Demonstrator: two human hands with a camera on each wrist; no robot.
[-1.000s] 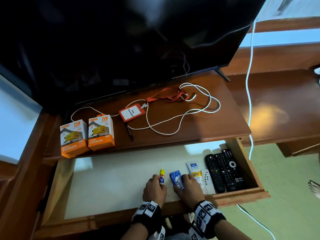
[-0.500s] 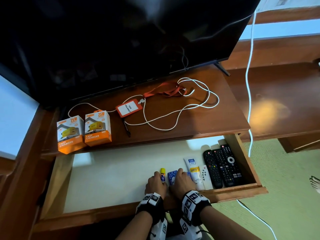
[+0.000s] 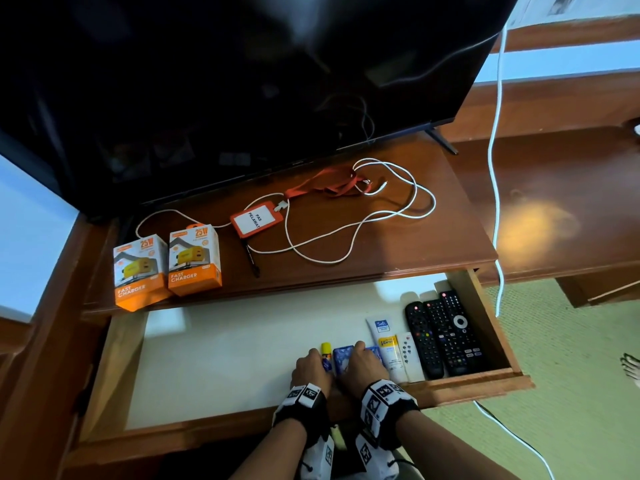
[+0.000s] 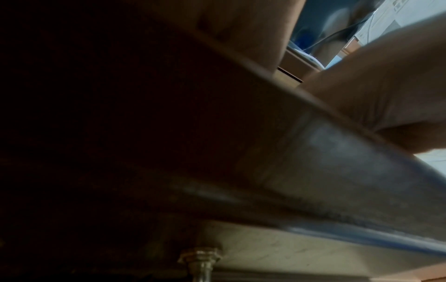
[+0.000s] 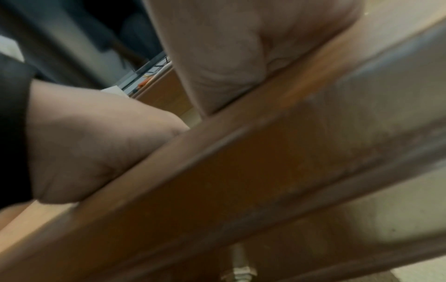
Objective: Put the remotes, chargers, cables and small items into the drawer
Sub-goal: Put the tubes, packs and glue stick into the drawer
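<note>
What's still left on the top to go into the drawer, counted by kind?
Charger boxes: 2
Looped white cable: 1, as far as the tangle shows
Orange badge with lanyard: 1
Pen: 1
Total: 5

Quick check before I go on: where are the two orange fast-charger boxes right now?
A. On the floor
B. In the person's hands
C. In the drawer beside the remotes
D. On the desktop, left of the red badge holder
D: both orange fast-charger boxes stand side by side on the desktop, left of the red badge holder, not yet in the open drawer.
</note>
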